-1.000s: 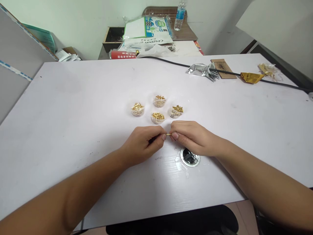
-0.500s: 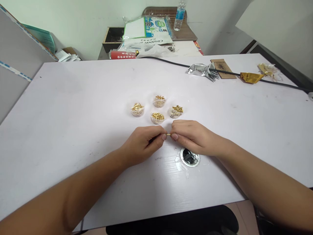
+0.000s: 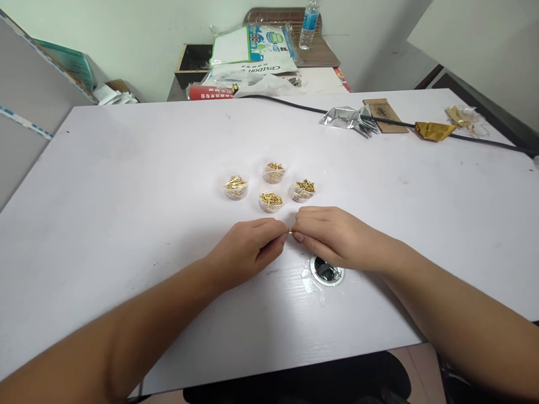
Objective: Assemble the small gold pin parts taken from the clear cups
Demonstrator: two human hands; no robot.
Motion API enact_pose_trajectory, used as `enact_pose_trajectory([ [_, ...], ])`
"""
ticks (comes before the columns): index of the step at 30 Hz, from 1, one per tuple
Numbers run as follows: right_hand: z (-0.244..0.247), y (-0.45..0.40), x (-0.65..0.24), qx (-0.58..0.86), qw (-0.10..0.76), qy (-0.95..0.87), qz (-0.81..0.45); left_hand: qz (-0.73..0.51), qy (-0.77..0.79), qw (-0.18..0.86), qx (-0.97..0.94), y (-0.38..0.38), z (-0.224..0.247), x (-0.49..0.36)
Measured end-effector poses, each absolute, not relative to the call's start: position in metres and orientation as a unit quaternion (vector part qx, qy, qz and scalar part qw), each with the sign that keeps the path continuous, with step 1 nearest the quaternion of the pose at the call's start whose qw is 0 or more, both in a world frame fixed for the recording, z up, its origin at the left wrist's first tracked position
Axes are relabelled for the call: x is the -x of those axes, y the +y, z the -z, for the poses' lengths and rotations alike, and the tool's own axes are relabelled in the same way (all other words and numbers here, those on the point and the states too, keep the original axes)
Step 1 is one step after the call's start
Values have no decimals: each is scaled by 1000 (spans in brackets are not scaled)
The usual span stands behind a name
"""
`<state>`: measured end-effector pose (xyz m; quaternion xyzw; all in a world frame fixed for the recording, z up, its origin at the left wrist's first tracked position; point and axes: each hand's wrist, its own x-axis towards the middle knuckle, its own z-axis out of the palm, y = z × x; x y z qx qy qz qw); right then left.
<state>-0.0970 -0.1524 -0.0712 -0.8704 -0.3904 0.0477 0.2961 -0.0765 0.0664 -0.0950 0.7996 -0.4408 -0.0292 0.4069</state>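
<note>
Between my two hands runs a tiny gold-coloured metal piece [image 3: 290, 232], with only a short bit showing. My left hand [image 3: 256, 247] pinches its left end and my right hand [image 3: 328, 235] pinches its right end, fingertips almost touching. Just beyond the hands stand clear cups of gold-coloured small parts: a left cup [image 3: 236, 192] with long thin pins, a back cup [image 3: 274, 176], a front cup [image 3: 272, 206] and a right cup [image 3: 302, 195] with short pieces.
A round black insert [image 3: 327, 271] lies in the white table [image 3: 126, 168], partly under my right hand. A black cable [image 3: 290, 105] crosses the back, by silver foil [image 3: 345, 117], cardboard [image 3: 385, 115] and gold foil [image 3: 434, 131]. A bottle [image 3: 309, 25] stands behind.
My hands have come slightly closer together, and less of the gold-coloured piece shows between the fingertips. The cups stay in place; the view has shifted slightly.
</note>
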Motion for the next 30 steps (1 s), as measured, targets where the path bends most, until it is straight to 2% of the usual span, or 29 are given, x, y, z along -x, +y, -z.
enact_pose_trajectory([
  [19,78,-149,98,853,359,-378,-6,69,-398,444,-800,65,91,75],
  [30,82,-143,100,856,383,-338,-72,70,-416,443,-792,65,94,76],
])
